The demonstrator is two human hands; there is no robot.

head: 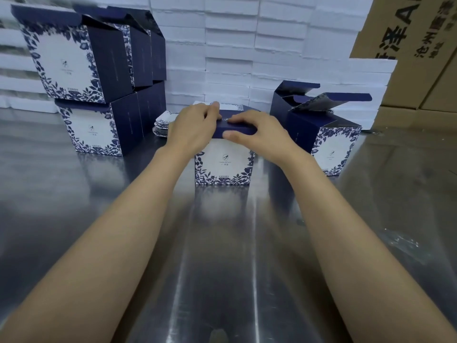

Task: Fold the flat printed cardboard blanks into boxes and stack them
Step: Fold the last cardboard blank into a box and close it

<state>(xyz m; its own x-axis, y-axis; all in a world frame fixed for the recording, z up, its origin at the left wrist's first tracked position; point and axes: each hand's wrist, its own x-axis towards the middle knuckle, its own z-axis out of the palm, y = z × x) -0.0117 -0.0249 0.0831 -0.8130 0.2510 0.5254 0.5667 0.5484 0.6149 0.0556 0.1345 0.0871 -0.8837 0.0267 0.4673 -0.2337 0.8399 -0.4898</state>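
Item under work: you are holding the white cardboard box with dark blue floral print (223,167) upright at the middle of the brushed steel worktop (222,268), toward its far edge, with the printed face turned to you. In my judgement you are closing its dark blue lid flap (238,128), and the box is standing on the worktop so that the surface is taking the downward push.

Your left hand (195,127) is lying over the left end of the lid with its fingers curled down onto it, apparently steadying the box. Your right hand (259,138) is clamping the lid's front lip, thumb pressing on the front face and fingers bending across the top. Both forearms are reaching straight forward and converging, so the hands are working close together.

A low pile of flat printed cardboard blanks (162,125) is lying just behind the box to its left. Finished boxes stacked two high (84,95) are standing toward the far left corner. Boxes with raised lids (329,144) are standing near the far right, just beside your right hand. White foam slabs (247,45) and brown corrugated cartons (408,45) are lining the far edge.
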